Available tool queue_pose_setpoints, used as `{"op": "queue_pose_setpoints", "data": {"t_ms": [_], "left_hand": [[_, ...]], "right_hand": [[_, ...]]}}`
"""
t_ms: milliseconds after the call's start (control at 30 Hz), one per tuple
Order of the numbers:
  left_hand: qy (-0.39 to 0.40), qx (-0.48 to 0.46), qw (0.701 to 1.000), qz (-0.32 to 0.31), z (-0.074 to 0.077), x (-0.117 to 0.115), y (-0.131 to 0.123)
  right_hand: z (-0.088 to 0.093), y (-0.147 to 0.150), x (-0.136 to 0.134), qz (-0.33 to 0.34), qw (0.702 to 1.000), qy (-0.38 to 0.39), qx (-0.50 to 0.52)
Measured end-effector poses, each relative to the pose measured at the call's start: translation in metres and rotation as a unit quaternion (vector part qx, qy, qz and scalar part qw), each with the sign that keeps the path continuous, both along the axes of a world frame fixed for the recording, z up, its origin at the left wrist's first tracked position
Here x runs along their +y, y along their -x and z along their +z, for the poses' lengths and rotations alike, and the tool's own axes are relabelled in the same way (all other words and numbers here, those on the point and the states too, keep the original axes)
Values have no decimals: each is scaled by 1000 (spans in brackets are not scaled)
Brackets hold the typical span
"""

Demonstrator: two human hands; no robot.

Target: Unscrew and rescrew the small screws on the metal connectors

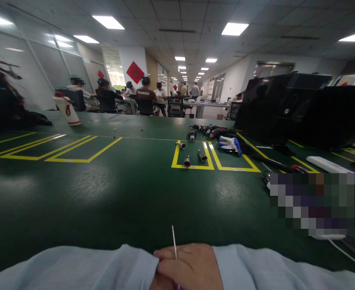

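My right hand [189,266] lies at the bottom edge of the view, fingers pressed together and pointing left over my left hand [156,284]. Only a sliver of the left hand shows under it, and its fingers are hidden. A thin white rod [173,241] sticks up from between my right fingers. Both arms are in light blue sleeves and rest on the green table [119,201].
Three small metal sockets [187,161] lie in a yellow-taped box mid-table. Blue-white gloves [230,144] and dark tools [209,131] lie behind it. Black cases [286,108] stand at the right, with a white bar [328,164] nearby. A white cup [68,109] stands far left. Several people sit far back.
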State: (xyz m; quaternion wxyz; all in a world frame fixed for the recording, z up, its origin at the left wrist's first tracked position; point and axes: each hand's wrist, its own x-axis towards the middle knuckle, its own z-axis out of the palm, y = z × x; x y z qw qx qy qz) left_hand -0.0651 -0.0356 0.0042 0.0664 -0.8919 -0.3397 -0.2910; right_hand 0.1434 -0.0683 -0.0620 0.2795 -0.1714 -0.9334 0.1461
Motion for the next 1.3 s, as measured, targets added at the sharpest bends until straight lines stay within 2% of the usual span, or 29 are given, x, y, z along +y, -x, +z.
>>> {"op": "queue_pose_setpoints", "data": {"t_ms": [100,200,233,267,333,400,467,667,867,1133,1300], "left_hand": [[26,29,996,-84,-29,6,-47],[70,42,982,-171,-38,33,-69],[112,33,972,-204,-39,46,-71],[133,-6,972,-196,-38,60,-72],[127,-74,982,-118,-37,89,-70],[103,-93,989,-45,-37,116,-70],[82,-77,994,-6,-39,138,-75],[81,10,997,-15,-49,175,-97],[75,11,995,-63,-55,183,-95],[63,3,996,-65,-43,167,-95],[76,-34,996,-38,-47,154,-90]], "right_hand": [[12,-18,22,6,999,51,6],[18,-40,60,-98,993,56,13],[17,-47,74,-140,989,52,8],[16,-53,88,-173,984,45,1],[12,-62,111,-224,974,25,0],[9,-68,126,-246,969,16,1],[7,-69,133,-250,968,7,-6],[6,-64,128,-235,970,-28,-51],[10,-65,126,-240,967,-36,-71],[12,-65,124,-244,966,-43,-74],[13,-66,124,-239,966,-52,-79]]}}
